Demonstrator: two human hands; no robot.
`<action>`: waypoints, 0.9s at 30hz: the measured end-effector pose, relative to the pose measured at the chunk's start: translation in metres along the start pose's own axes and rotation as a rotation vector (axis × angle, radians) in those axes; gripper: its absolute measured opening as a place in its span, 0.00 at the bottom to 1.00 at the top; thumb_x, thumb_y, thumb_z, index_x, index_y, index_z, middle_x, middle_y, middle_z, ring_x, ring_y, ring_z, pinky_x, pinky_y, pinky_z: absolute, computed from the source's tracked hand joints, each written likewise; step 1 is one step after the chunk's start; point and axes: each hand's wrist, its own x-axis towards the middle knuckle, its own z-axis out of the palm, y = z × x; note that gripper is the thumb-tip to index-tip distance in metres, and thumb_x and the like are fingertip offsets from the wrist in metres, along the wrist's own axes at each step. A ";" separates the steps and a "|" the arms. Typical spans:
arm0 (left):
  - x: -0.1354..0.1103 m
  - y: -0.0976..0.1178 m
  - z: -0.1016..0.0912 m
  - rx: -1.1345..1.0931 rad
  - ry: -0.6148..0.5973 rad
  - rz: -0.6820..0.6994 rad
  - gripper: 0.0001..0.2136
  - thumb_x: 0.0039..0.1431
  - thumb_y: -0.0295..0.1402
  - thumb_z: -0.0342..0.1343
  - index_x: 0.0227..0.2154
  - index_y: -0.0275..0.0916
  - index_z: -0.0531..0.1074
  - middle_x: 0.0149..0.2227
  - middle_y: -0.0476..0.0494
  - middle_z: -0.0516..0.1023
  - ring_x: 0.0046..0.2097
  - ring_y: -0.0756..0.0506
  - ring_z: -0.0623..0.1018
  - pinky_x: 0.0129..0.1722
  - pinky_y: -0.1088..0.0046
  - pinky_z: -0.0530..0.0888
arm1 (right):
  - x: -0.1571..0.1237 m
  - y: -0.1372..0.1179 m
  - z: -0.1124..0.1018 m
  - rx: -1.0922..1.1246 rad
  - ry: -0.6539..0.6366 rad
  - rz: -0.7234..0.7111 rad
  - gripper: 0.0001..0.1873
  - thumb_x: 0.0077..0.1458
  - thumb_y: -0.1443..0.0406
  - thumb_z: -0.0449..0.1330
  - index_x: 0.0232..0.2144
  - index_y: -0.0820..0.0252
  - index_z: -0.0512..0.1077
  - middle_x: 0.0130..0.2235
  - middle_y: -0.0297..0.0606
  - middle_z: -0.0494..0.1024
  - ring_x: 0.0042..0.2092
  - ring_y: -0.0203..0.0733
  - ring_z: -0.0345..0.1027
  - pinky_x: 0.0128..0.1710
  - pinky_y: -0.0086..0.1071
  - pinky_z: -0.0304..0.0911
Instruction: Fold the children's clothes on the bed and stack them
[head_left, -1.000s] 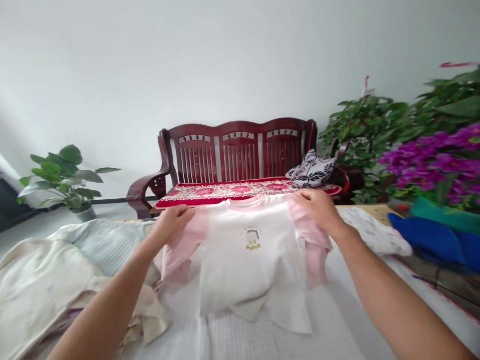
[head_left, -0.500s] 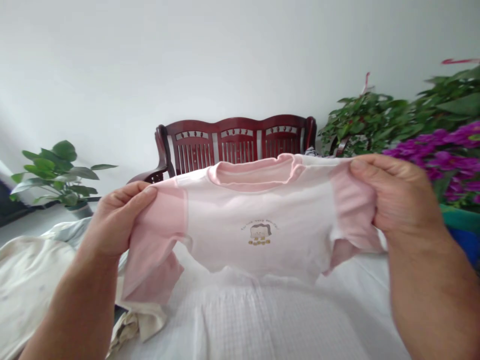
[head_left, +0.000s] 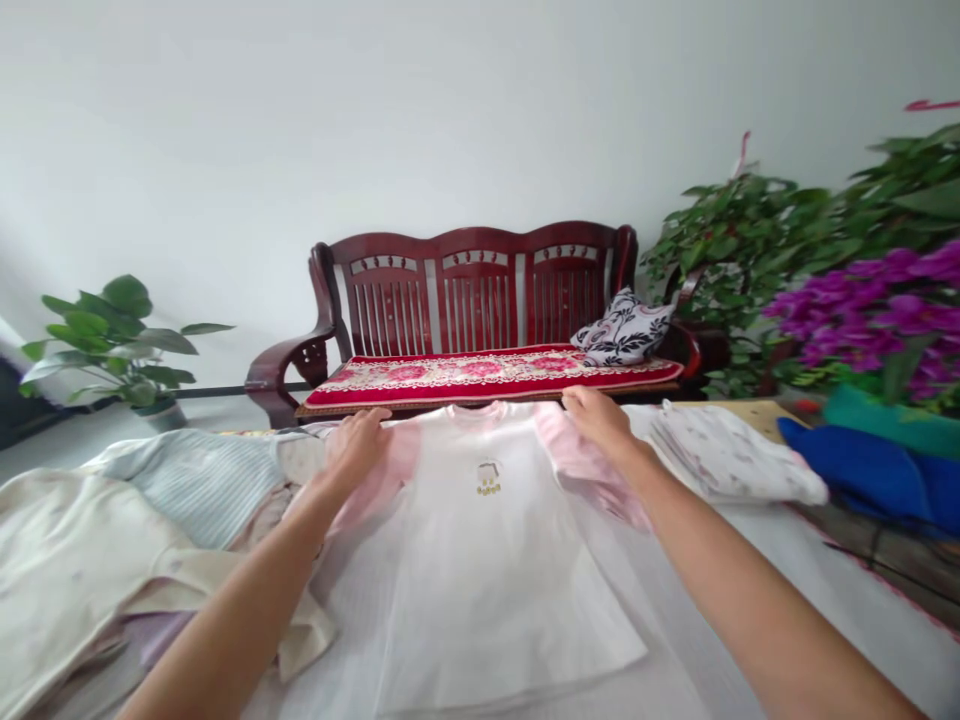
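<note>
A small white shirt (head_left: 495,560) with pink sleeves and a pink collar lies spread over the white cloth in front of me, its printed cartoon face upward. My left hand (head_left: 358,445) pinches the shirt at its left shoulder, where the pink sleeve begins. At the opposite shoulder my right hand (head_left: 596,415) is closed on the fabric in the same way. Both arms reach forward, and the collar sits between the hands. The shirt's hem fans out toward me, slightly creased.
Loose clothes, among them a cream garment (head_left: 75,570) and a light blue ribbed one (head_left: 202,475), are heaped at left. Folded white clothing (head_left: 739,455) lies at right, near a blue item (head_left: 862,470). Beyond stand a wooden bench (head_left: 472,290) and potted plants (head_left: 142,340).
Both hands have moved forward and down, taking the shirt from upright in the air to flat on the cloth. The bench seat and folded clothing have come into view.
</note>
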 end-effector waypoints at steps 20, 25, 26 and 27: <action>-0.135 0.037 0.111 0.076 -0.175 0.438 0.27 0.68 0.45 0.46 0.67 0.44 0.60 0.69 0.34 0.59 0.69 0.33 0.60 0.65 0.47 0.61 | -0.161 0.010 0.070 -0.222 -0.392 -0.413 0.30 0.65 0.56 0.50 0.66 0.56 0.60 0.69 0.46 0.58 0.70 0.52 0.49 0.67 0.52 0.48; -0.148 0.033 0.109 0.089 -0.157 0.474 0.27 0.68 0.45 0.47 0.67 0.47 0.59 0.69 0.35 0.60 0.69 0.32 0.59 0.65 0.47 0.61 | -0.157 0.012 0.070 -0.158 -0.366 -0.408 0.27 0.63 0.58 0.52 0.62 0.55 0.66 0.66 0.45 0.64 0.67 0.51 0.55 0.66 0.51 0.52; -0.151 0.034 0.106 0.089 -0.163 0.475 0.26 0.68 0.44 0.48 0.67 0.47 0.59 0.69 0.35 0.59 0.69 0.32 0.58 0.65 0.46 0.61 | -0.155 0.014 0.070 -0.127 -0.348 -0.412 0.25 0.63 0.59 0.52 0.60 0.55 0.68 0.65 0.44 0.67 0.66 0.51 0.58 0.65 0.50 0.54; -0.155 0.035 0.104 0.086 -0.174 0.478 0.26 0.68 0.44 0.48 0.67 0.47 0.59 0.69 0.35 0.59 0.70 0.31 0.57 0.65 0.46 0.60 | -0.153 0.016 0.070 -0.089 -0.327 -0.415 0.23 0.63 0.61 0.52 0.58 0.55 0.71 0.62 0.44 0.70 0.64 0.50 0.61 0.63 0.48 0.56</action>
